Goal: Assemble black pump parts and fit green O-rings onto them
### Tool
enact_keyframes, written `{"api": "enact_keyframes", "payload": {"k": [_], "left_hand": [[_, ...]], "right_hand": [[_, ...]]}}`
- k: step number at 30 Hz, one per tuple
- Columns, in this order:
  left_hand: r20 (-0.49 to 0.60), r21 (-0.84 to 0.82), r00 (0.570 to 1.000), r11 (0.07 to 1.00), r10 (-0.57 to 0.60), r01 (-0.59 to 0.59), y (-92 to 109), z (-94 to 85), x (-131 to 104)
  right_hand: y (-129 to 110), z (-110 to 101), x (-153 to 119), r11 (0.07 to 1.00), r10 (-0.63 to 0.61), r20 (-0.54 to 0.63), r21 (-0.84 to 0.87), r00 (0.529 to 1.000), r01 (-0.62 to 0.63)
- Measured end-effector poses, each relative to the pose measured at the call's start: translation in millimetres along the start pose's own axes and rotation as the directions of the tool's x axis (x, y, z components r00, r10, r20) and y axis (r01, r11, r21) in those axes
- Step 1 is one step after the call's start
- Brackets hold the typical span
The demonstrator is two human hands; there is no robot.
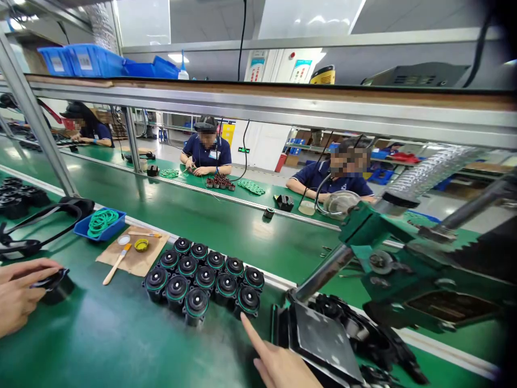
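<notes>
At the left edge, my left hand (pixel 18 296) has its fingers closed over the top and near side of a black round housing (pixel 58 288), which sits on the green bench. My right hand (pixel 280 364) is at the bottom, partly cut off by the frame, holding nothing visible. Its index finger stretches out, with the tip at or touching the base of the nearest right housing (pixel 247 299). That one belongs to a block of several upright black housings (pixel 197 304), each with a green ring around its raised round top.
A blue tray of green rings (pixel 100 222) stands behind cardboard (pixel 133 250) bearing a brush (pixel 117 264) and yellow cap (pixel 141 245). A green press (pixel 388 264) and metal block (pixel 323 339) occupy the right. Co-workers (pixel 207 148) sit across the bench.
</notes>
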State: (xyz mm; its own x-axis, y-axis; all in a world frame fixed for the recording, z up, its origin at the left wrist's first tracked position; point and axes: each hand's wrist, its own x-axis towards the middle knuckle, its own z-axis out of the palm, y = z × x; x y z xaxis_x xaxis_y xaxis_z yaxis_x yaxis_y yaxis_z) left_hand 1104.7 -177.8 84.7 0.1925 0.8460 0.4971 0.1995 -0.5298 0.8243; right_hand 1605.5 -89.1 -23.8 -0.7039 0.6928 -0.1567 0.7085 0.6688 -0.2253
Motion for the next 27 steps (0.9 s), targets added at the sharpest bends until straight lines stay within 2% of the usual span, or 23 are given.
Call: {"api": "enact_keyframes", "payload": {"k": [4,5,6,7,8,10,12,13,14,15,16,17,20,23,27], "left_hand": [[0.113,0.008,0.994,1.0,0.001,-0.002,13,4.6,16],[0.142,0.011,0.99,1.0,0.007,-0.009,17,12.3,21],[0.169,0.002,0.985,1.0,0.013,-0.013,19,27.2,26],[0.184,-0.011,0.983,1.0,0.016,-0.014,20,51.3,30],[0.228,-0.058,0.974,0.998,0.017,-0.004,17,85.0,33],[0.264,-0.166,0.964,0.983,-0.033,0.079,5,174.7,35],[0.239,-0.289,0.961,0.935,-0.138,0.206,-13,269.4,31],[0.261,-0.304,0.95,0.92,-0.171,0.249,-21,308.2,28],[0.281,-0.31,0.94,0.908,-0.195,0.281,-27,337.4,25],[0.264,-0.347,0.931,0.876,-0.253,0.336,-30,356.0,23],[0.241,-0.413,0.912,0.815,-0.332,0.406,-30,364.6,22],[0.234,-0.484,0.884,0.74,-0.404,0.466,-28,365.2,24],[0.311,-0.607,0.786,0.525,-0.534,0.597,-12,345.1,38],[0.384,-0.614,0.722,0.425,-0.575,0.665,7,332.2,49],[0.391,-0.65,0.655,0.31,-0.646,0.694,21,338.1,48]], "right_hand": [[-1,0,3,0.999,0.017,-0.029,0.041,0.999,-0.016],[-2,-2,3,0.997,0.023,-0.027,0.068,0.999,-0.021],[-3,-4,2,0.995,0.027,-0.021,0.102,0.999,-0.024],[-4,-8,-1,0.989,0.024,-0.015,0.143,1.0,-0.022],[-5,-14,-5,0.982,0.017,-0.018,0.19,1.0,-0.014],[-5,-26,-18,0.957,0.01,-0.069,0.291,0.998,0.01],[-4,-38,-38,0.918,0.049,-0.17,0.397,0.984,0.023],[-3,-44,-48,0.892,0.09,-0.218,0.452,0.972,0.019],[-3,-49,-59,0.862,0.134,-0.255,0.506,0.958,0.015],[-4,-52,-69,0.831,0.167,-0.281,0.555,0.945,0.019],[-6,-54,-79,0.802,0.182,-0.3,0.596,0.936,0.035],[-9,-55,-86,0.775,0.181,-0.315,0.629,0.932,0.062],[-20,-52,-101,0.71,0.13,-0.356,0.685,0.925,0.164],[-31,-47,-106,0.65,0.117,-0.402,0.722,0.908,0.236],[-40,-43,-110,0.653,0.14,-0.459,0.709,0.877,0.267]]}}
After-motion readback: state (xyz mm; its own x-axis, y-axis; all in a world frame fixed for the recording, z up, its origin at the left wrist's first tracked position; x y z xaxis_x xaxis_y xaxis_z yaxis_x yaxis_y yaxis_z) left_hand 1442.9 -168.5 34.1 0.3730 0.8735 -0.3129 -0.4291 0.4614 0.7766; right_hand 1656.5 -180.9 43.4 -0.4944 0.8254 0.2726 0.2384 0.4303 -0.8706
